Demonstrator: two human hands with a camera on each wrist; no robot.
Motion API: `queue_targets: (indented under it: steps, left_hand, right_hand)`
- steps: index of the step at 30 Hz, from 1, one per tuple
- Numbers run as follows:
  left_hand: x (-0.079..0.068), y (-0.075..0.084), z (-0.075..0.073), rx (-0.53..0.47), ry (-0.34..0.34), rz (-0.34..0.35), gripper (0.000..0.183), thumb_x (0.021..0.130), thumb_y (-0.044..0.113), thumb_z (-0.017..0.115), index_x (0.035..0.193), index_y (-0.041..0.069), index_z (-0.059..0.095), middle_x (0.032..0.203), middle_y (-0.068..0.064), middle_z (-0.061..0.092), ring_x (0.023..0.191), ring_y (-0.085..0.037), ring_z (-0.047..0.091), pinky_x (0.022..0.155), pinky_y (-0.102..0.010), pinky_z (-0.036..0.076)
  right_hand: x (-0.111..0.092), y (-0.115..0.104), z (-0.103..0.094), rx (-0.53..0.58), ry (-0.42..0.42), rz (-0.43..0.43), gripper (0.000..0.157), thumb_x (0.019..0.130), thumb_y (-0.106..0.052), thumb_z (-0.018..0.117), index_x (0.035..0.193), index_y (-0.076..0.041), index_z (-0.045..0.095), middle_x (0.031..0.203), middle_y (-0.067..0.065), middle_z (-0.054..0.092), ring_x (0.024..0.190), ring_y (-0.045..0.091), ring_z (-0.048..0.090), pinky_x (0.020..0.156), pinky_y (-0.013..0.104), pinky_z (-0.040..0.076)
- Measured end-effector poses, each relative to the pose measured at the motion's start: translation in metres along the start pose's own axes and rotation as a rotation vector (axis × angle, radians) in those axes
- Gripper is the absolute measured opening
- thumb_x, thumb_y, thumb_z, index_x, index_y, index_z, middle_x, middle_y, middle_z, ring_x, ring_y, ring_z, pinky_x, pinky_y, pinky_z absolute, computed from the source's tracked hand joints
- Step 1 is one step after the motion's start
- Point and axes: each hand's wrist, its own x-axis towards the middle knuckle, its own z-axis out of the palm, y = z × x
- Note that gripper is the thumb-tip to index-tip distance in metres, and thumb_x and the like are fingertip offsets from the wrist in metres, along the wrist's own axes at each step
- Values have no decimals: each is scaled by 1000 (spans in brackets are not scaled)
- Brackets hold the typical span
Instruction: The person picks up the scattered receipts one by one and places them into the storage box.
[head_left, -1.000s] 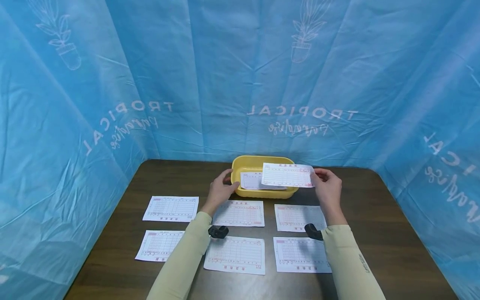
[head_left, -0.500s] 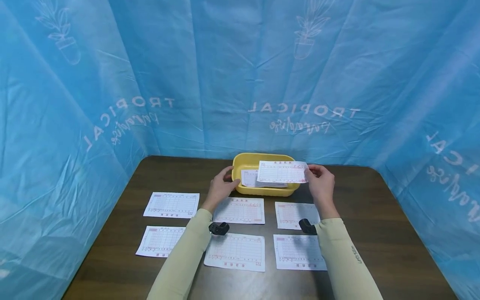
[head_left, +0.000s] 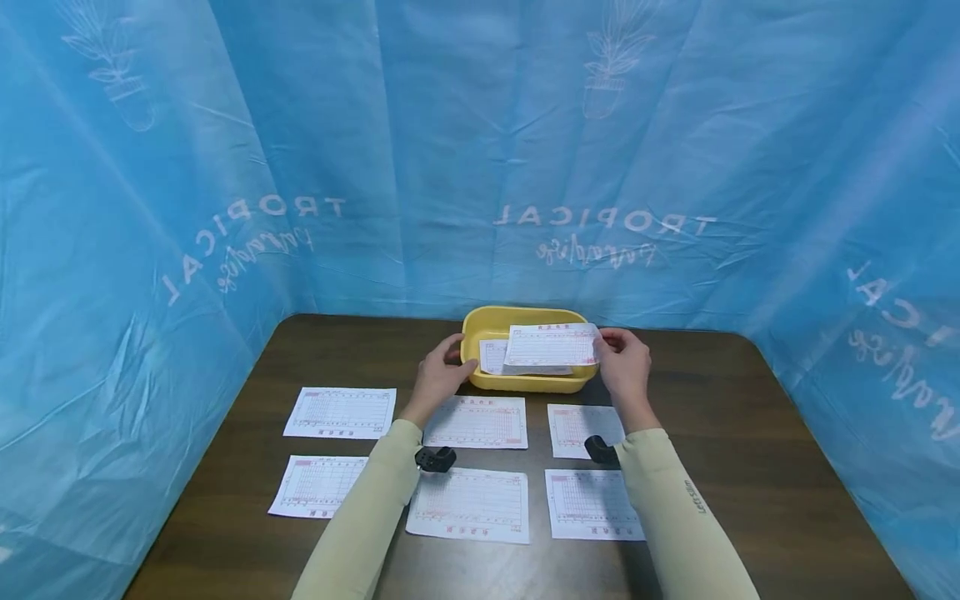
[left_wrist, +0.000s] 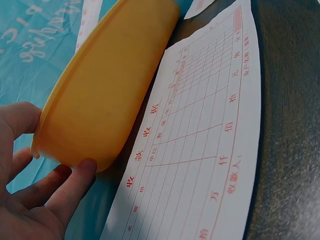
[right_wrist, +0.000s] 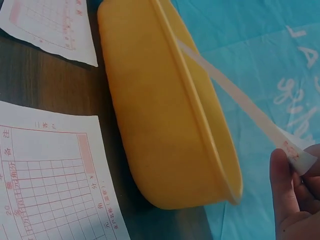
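A yellow plastic basin [head_left: 517, 384] stands at the back middle of the table. My left hand [head_left: 435, 379] holds its left end, with fingers at the rim and the thumb low on the wall [left_wrist: 107, 85]. Between thumb and fingers, my right hand [head_left: 628, 371] pinches the right end of a printed receipt slip [head_left: 553, 346]. This slip slants over the basin, its left part dipping past the rim in the right wrist view, where its edge [right_wrist: 240, 102] shows. Under it, another paper slip [head_left: 491, 357] lies inside the basin, partly covered.
Several receipt slips lie in two rows on the brown table [head_left: 750, 467], among them a far-left slip [head_left: 341, 412], a middle slip [head_left: 471, 506] and a right slip [head_left: 588, 504]. My forearms pass above some. A blue printed curtain [head_left: 465, 167] rises behind.
My right hand has moved left with the receipt slip, bringing it further over the basin and covering more of the slip inside. The left hand keeps its place on the basin.
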Motion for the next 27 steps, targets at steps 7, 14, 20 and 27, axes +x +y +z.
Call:
queue_targets:
  steps: [7, 14, 20, 27]
  left_hand:
    - [1, -4, -3, -1, 0, -20, 57, 87, 30, 72, 140, 28, 49, 127, -9, 58, 96, -19, 64, 78, -33, 54]
    - [3, -4, -1, -9, 0, -25, 58, 87, 30, 72, 140, 27, 49, 128, -10, 57, 95, -18, 65, 76, -32, 55]
    - [3, -3, 1, -6, 5, -25, 57, 88, 29, 72, 140, 26, 49, 127, -10, 57, 95, -18, 65, 77, -32, 54]
    - [0, 1, 1, -4, 2, -29, 57, 88, 28, 71, 140, 28, 49, 128, -9, 57, 97, -19, 64, 78, -32, 54]
  right_hand:
    - [1, -3, 12, -25, -11, -28, 21, 95, -17, 61, 111, -5, 65, 105, 10, 61, 90, 24, 54, 78, 33, 51]
    - [1, -7, 18, -30, -35, -36, 21, 96, -17, 59, 112, -5, 63, 107, 10, 60, 91, 25, 54, 80, 34, 50]
    - [2, -8, 26, -67, -72, -45, 22, 96, -18, 58, 113, -5, 63, 107, 11, 60, 93, 26, 54, 82, 36, 49]
    - [2, -9, 37, -93, -86, -90, 18, 95, -17, 60, 107, -4, 65, 101, 10, 63, 89, 25, 56, 78, 37, 49]
